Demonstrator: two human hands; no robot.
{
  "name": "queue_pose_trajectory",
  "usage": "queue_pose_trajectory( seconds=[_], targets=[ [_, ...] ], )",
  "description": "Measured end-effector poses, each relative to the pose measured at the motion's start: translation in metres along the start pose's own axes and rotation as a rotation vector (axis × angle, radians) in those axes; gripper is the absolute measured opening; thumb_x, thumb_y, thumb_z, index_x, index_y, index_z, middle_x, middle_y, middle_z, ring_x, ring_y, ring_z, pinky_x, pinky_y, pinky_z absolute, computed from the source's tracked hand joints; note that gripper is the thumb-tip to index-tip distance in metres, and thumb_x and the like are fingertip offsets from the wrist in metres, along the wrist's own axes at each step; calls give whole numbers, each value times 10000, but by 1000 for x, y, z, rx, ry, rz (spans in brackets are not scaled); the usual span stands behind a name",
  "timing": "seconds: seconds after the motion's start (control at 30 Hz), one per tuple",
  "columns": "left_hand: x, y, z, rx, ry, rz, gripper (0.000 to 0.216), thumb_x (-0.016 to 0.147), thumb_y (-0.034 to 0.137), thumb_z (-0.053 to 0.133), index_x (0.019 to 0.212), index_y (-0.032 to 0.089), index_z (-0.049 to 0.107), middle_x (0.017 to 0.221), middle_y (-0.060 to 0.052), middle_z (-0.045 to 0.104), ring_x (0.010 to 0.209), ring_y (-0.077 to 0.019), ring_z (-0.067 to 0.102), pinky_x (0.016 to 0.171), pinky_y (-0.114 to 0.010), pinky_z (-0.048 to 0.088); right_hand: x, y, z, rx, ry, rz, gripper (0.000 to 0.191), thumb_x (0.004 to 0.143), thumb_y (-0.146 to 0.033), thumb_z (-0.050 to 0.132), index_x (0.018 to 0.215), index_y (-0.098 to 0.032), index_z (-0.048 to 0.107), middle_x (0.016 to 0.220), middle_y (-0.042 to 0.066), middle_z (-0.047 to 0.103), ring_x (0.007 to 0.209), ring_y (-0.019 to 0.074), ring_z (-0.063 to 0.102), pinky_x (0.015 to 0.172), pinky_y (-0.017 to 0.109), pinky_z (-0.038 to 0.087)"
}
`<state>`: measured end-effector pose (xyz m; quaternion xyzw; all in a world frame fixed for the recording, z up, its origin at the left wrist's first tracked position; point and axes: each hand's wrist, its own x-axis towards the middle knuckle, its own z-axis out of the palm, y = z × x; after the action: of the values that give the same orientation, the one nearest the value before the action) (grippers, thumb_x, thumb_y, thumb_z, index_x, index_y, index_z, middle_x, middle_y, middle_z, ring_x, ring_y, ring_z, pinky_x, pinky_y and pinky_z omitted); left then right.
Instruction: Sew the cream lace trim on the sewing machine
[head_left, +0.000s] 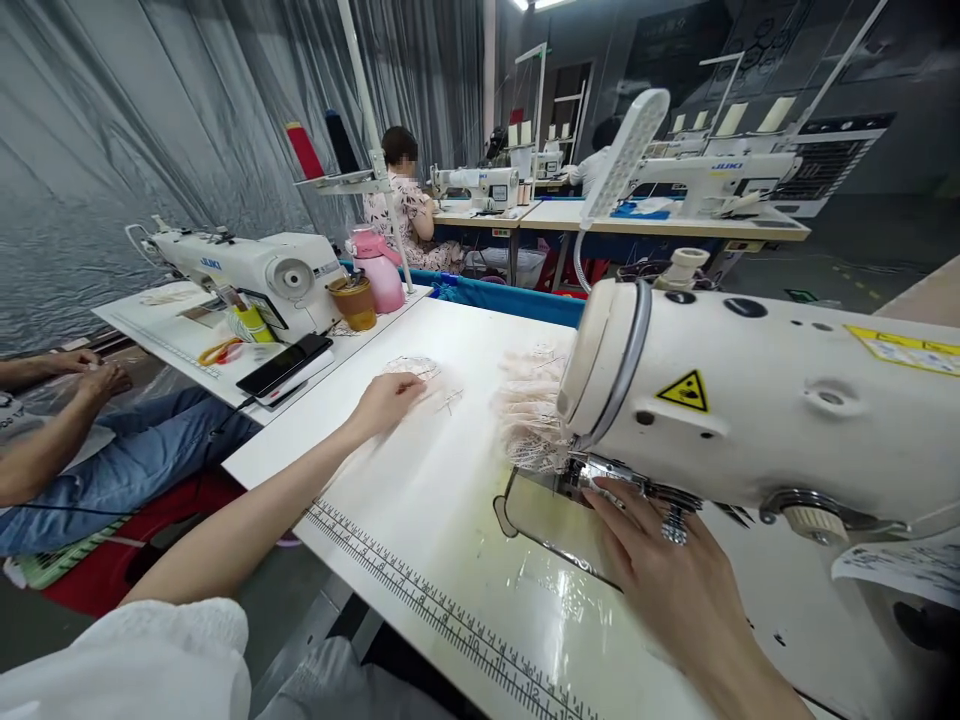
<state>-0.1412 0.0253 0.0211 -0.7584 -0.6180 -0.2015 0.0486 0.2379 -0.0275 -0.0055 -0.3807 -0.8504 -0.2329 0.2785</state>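
Observation:
On the white table, my left hand (384,404) has its fingers closed at the edge of a pale patterned lace piece (411,366); a blurred bit of it trails to the right. My right hand (667,570) is at the needle area of the white sewing machine (750,390), fingers stretched toward the metal presser foot (592,468). Its fingertips are partly hidden behind the machine parts, and I see nothing held in it. Several layers of gathered pale lace (532,405) lie just left of the machine head, reaching up to the foot.
A printed ruler (442,610) runs along the table's front edge. To the left stand another sewing machine (247,275), a black phone (285,365), an amber cup (352,303) and a pink jug (377,270). A co-worker's hands (101,375) are at far left.

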Motion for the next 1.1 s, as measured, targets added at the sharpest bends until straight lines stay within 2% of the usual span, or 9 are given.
queue_pose_trajectory(
  seconds=[0.17, 0.23, 0.3, 0.4, 0.53, 0.63, 0.73, 0.9, 1.1],
  targets=[
    [24, -11, -29, -75, 65, 10, 322, 951, 365, 544, 1186, 146, 561, 1148, -78, 594, 976, -211, 617, 815, -389, 545, 3, 0, -5, -29, 10, -30, 298, 900, -137, 466, 1049, -222, 709, 1079, 41, 723, 633, 148, 612, 794, 359, 429],
    [29, -2, -46, -101, 83, 31, 303, 1008, 360, 413, 1196, 173, 560, 1090, -83, 629, 937, -200, 637, 755, -377, 565, 4, 0, -5, -44, 10, -30, 278, 901, -135, 476, 1024, -208, 715, 1039, 40, 733, 622, 145, 607, 788, 354, 430],
    [24, 22, -56, -135, 68, 75, 373, 1041, 354, 259, 1176, 212, 577, 1017, -61, 672, 883, -197, 658, 674, -357, 578, 4, 1, -4, -62, 9, -12, 266, 896, -136, 490, 1020, -196, 717, 957, 43, 742, 605, 146, 589, 776, 349, 429],
    [0, 76, -51, -222, -52, 207, 424, 1050, 327, 207, 1123, 215, 608, 1018, -24, 700, 873, -154, 669, 683, -295, 577, 2, 2, -4, -79, -10, 26, 277, 882, -137, 498, 1051, -186, 713, 825, 42, 730, 562, 147, 537, 725, 342, 423],
    [-36, 147, -25, -365, -369, 595, 297, 1019, 312, 351, 1051, 257, 641, 1011, 7, 717, 938, -137, 671, 776, -251, 554, 1, 3, -7, -86, -48, 78, 288, 873, -126, 482, 1033, -181, 714, 717, 36, 699, 611, 168, 543, 654, 323, 386],
    [-49, 173, -7, -351, -323, 709, 258, 975, 323, 444, 1124, 194, 611, 1201, -72, 647, 1133, -208, 594, 946, -346, 510, 1, 2, -11, -40, -80, 107, 294, 851, -86, 493, 1035, -181, 703, 710, 25, 692, 624, 163, 534, 659, 311, 377],
    [-48, 179, 5, -218, -210, 723, 345, 958, 325, 475, 1245, 147, 543, 1297, -120, 579, 1208, -278, 534, 967, -440, 501, 3, -2, -15, 41, -78, 99, 306, 841, -62, 469, 981, -199, 704, 786, 13, 712, 636, 148, 537, 656, 300, 374],
    [-36, 173, 12, -67, -124, 689, 255, 975, 285, 430, 1012, 139, 635, 1075, -103, 676, 977, -258, 648, 795, -410, 571, 3, -6, -16, 172, -183, 41, 357, 800, -25, 466, 958, -231, 711, 1013, -16, 722, 787, 137, 594, 646, 280, 389],
    [-28, 165, 28, 8, -71, 764, 409, 987, 257, 374, 1326, 69, 501, 1343, -118, 565, 1234, -271, 536, 995, -417, 487, -4, -7, -8, 89, -250, 56, 356, 857, -80, 490, 1089, -255, 697, 1096, 4, 712, 871, 169, 615, 688, 293, 464]
  ],
)
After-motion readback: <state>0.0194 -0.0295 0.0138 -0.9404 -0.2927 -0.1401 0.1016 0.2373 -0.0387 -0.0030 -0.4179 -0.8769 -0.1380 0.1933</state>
